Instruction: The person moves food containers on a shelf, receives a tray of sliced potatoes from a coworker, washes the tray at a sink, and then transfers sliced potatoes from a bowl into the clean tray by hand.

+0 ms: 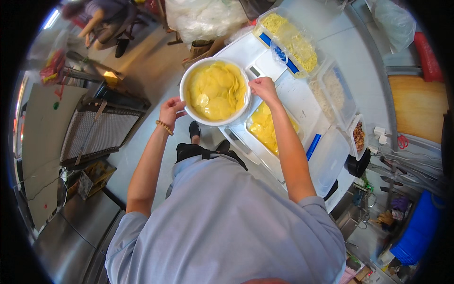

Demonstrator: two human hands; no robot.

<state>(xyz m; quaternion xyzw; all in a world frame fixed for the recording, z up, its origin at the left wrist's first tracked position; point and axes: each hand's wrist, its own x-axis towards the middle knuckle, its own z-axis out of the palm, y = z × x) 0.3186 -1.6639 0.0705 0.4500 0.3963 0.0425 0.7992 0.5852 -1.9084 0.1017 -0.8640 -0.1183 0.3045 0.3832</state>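
A round white bowl [185, 80] full of thin, round, wet-looking yellow slices [215, 90] is held up in front of me. My left hand [171, 111] grips its lower left rim, with a beaded bracelet at the wrist. At the right rim, my right hand [263, 89] is closed, fingers pinched on the edge. Below my right forearm, more yellow slices [265, 127] lie in a shallow rectangular tray, which the arm partly covers. A white scale [270, 65] with a small display stands beyond my right hand.
The white table holds a clear tub of yellow noodle-like strands [288, 35], a tub of pale strands [336, 90] and a small container of brown pieces [359, 136]. Plastic bags [203, 19] sit beyond the bowl. Another person [111, 16] crouches or sits far left. A cutting board [417, 106] lies right.
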